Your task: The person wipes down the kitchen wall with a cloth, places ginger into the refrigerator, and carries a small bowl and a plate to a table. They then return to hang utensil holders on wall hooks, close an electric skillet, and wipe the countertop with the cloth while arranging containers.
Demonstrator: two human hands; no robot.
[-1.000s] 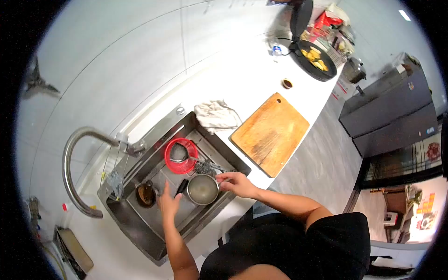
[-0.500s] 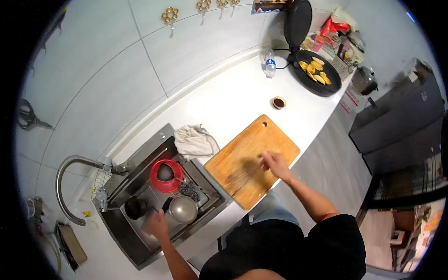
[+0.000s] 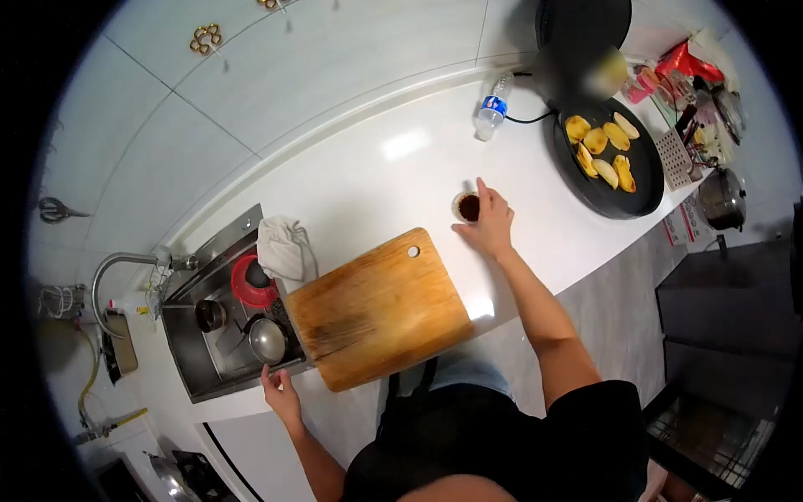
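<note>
Sauce cup (image 3: pixel 458 207) sits on the counter (image 3: pixel 376 192) between cutting board (image 3: pixel 385 309) and electric pan (image 3: pixel 648 171), right hand (image 3: pixel 492 224) open around it, contact unclear from where I stand, left hand (image 3: pixel 283 397) open, empty, near the sink (image 3: pixel 188 351); a level pinch would best steady the dark liquid (image 3: pixel 471 207).

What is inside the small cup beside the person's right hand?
The small cup holds something dark brown, perhaps a sauce. The right hand covers part of its rim, so whatever lies behind there cannot be seen.
</note>
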